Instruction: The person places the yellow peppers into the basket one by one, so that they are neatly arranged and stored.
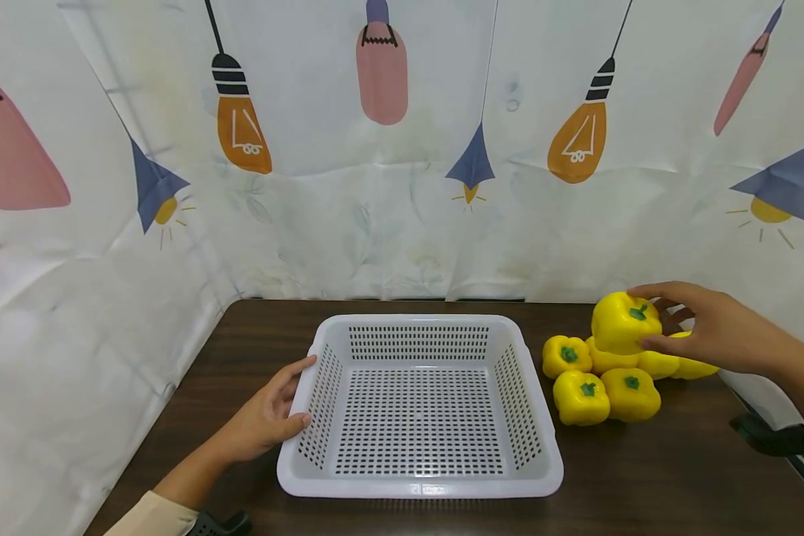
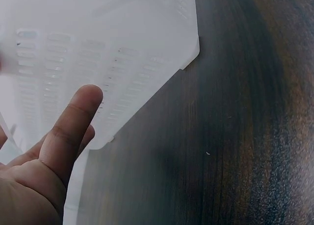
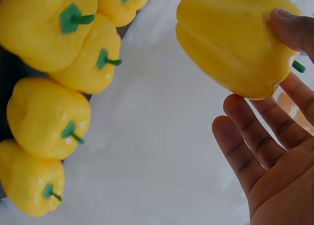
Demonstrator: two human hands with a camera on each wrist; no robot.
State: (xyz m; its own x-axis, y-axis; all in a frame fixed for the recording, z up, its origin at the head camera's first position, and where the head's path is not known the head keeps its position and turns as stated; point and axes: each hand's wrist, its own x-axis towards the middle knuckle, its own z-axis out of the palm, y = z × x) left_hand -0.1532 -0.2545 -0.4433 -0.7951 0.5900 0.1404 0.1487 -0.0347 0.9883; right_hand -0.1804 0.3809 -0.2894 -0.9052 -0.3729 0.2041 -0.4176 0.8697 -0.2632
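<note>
My right hand [image 1: 723, 327] holds a yellow bell pepper [image 1: 619, 321] with a green stem, raised above a group of others at the table's right. In the right wrist view, thumb and fingertips pinch this bell pepper [image 3: 235, 41] near its stem end, while the lower fingers stretch out below it. My left hand [image 1: 264, 417] holds the left rim of a white plastic basket [image 1: 418, 487], thumb and index fingertip at the rim. From the left wrist, other fingers [image 2: 73, 122] extend beside the slotted outer wall of the basket [image 2: 132, 63].
Several yellow bell peppers [image 1: 581, 398] sit bunched right of the basket, near its right rim. The dark wooden table [image 1: 616, 476] ends at a right edge close to the right forearm. A white patterned cloth [image 1: 388, 231] hangs behind and at the left.
</note>
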